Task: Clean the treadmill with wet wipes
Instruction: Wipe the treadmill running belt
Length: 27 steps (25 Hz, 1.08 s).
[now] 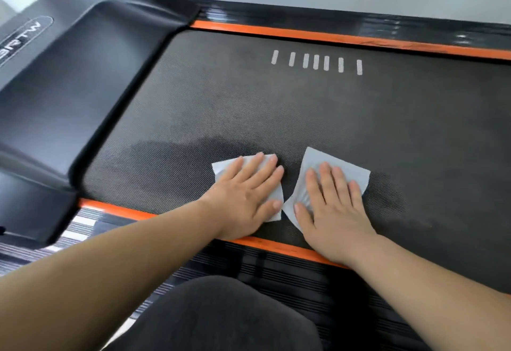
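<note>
The treadmill's dark textured belt [276, 107] fills the view, with orange strips along its near and far edges. My left hand [246, 198] lies flat with straight fingers, pressing a white wet wipe [221, 169] onto the belt near the front edge. Just to its right, my right hand [331, 207] presses a second white wet wipe [345, 166] flat in the same way. Darker damp patches show on the belt left of the left wipe and right of the right wipe.
The black motor cover [69, 79] rises at the left end of the belt. A ribbed black side rail [276, 270] runs below the near orange strip [124, 211]. Several white dashes [315, 61] mark the belt farther out. My dark-clothed knee [215, 317] is at the bottom.
</note>
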{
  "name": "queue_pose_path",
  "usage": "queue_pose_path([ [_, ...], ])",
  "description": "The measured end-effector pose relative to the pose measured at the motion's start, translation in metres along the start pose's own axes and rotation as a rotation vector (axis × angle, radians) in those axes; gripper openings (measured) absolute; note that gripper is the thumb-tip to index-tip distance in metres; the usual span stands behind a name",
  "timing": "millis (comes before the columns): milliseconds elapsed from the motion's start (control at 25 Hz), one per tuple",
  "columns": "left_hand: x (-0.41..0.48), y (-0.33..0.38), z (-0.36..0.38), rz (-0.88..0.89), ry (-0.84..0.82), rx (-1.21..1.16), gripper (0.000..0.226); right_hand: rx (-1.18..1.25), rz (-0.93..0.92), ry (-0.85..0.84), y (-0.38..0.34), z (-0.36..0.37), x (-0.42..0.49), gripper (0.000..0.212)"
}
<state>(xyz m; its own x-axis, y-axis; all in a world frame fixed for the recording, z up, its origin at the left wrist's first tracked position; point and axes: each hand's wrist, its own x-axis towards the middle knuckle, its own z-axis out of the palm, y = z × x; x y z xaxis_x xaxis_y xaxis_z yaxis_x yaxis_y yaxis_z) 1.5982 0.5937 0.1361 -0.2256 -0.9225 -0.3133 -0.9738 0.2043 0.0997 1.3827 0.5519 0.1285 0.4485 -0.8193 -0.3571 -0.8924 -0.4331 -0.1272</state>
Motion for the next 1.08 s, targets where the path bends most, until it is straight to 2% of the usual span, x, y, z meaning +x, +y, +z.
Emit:
queue_pose_path([
  [120,0.002,-0.013,-0.015,0.055,0.158,-0.132,0.066,0.062,-0.106,0.078,0.002,-0.009,0.000,0.091],
  [240,-0.001,-0.020,-0.021,0.060,0.415,-0.021,0.050,0.134,-0.114,0.335,0.006,-0.015,0.002,0.067],
  [320,-0.005,-0.017,-0.014,0.051,0.469,0.023,0.035,0.143,-0.097,0.441,0.005,-0.014,0.005,0.053],
  [400,-0.006,-0.011,-0.002,0.040,0.449,0.027,0.034,0.163,-0.110,0.373,0.002,-0.010,0.008,0.055],
  [520,0.002,-0.002,0.011,-0.061,0.276,-0.059,0.065,0.113,-0.133,0.222,-0.003,-0.001,0.010,0.074],
  [600,0.008,-0.002,0.016,-0.084,0.228,-0.070,0.073,0.076,-0.091,0.180,-0.005,-0.001,0.016,0.082],
  [800,0.021,-0.034,0.015,-0.058,0.201,0.007,0.079,0.034,0.032,0.069,-0.024,-0.015,0.063,0.062],
  [920,0.031,-0.089,-0.001,-0.303,0.123,-0.003,0.075,0.029,0.067,0.038,-0.049,-0.021,0.091,0.063],
  [1000,0.028,-0.115,-0.006,-0.426,0.122,-0.040,0.074,-0.015,-0.033,0.035,-0.071,-0.024,0.105,0.064],
  [1080,0.018,-0.121,-0.002,-0.352,0.116,-0.011,0.079,-0.085,-0.246,0.050,-0.095,-0.024,0.114,0.065],
])
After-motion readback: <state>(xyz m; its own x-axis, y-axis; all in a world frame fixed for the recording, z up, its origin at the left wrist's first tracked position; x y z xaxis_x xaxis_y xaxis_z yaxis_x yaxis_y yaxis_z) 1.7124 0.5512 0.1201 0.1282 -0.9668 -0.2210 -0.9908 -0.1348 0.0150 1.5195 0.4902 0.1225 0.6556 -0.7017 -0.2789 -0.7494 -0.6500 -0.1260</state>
